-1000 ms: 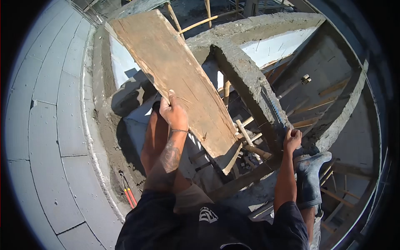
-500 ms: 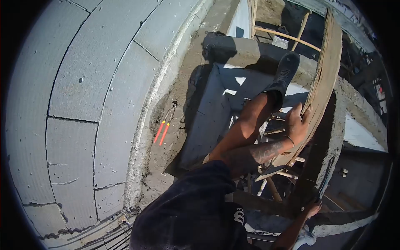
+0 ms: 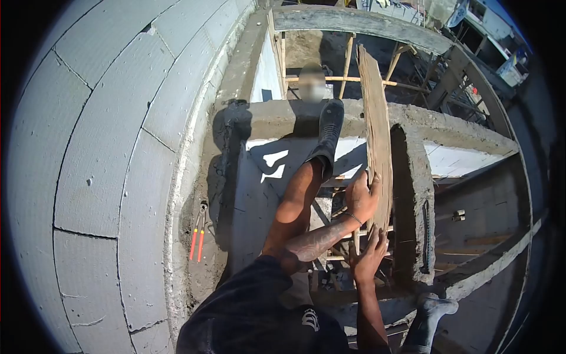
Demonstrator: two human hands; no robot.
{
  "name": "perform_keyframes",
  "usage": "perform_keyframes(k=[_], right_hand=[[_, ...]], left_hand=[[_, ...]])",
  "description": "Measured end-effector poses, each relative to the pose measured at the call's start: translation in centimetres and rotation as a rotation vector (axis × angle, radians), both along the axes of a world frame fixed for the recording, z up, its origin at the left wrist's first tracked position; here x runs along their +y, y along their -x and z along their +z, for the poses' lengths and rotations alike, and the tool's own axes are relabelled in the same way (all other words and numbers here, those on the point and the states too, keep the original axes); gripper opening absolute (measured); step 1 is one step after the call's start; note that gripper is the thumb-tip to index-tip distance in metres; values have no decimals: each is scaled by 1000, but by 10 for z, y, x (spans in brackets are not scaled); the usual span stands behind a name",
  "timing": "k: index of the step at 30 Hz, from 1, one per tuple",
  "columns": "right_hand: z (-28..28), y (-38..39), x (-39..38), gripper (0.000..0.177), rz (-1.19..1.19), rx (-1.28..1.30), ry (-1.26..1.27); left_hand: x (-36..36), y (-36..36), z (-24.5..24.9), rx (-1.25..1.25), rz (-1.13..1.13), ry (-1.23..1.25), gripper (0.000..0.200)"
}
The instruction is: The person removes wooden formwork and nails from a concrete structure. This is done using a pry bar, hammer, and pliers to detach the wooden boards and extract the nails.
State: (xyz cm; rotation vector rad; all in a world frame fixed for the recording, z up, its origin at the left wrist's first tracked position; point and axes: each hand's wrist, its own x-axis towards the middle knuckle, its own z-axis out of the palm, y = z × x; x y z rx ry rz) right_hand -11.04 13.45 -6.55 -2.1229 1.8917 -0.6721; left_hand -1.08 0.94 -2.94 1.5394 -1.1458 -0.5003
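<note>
Low in the frame's centre, our right hand (image 3: 370, 255) curls round what seems the bottom end of the wooden plank (image 3: 375, 112), our left hand (image 3: 361, 199) clamps its edge just above, and it rises edge-on toward top centre.

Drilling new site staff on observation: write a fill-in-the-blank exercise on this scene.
1. The left hand and the right hand both hold a weathered wooden ____, turned edge-on.
2. The bracelet sits on the ____ wrist.
3. The pliers lying on the concrete ledge have red-orange ____.

Missing words: plank; left; handles.
</note>
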Motion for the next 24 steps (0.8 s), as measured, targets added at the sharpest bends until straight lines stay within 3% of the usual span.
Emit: perform_keyframes(k=[3, 7, 11, 14, 15, 17, 19, 21, 22, 24], right_hand=[[-3, 7, 2, 71, -36, -93, -12], [-3, 12, -15, 60, 57, -1, 61], [3, -17, -64, 61, 100, 11, 105], [-10, -38, -100, 58, 145, 126, 140], [-14, -45, -112, 57, 160, 168, 144], [-24, -59, -127, 54, 179, 220, 119], [-39, -77, -136, 53, 204, 333, 150], [-35, -85, -141, 54, 193, 420, 151], [-26, -88, -141, 58, 201, 469, 151], [-16, -94, -142, 64, 212, 497, 118]], left_hand=[[-9, -7, 13, 1, 20, 31, 25], [-47, -24, 20, 70, 81, 65, 32], [-90, -63, 26, 103, 84, -70, 37], [-121, -108, -10, 147, -72, -77, 33], [-111, -120, -4, 312, -207, -131, 33], [-85, -146, -12, 301, -211, -179, 41], [-34, -185, -24, -24, -129, -103, 39], [37, -229, -45, -306, 152, -71, 35], [82, -248, -58, -314, 225, -139, 35], [153, -279, -74, -528, 665, -348, 40]])
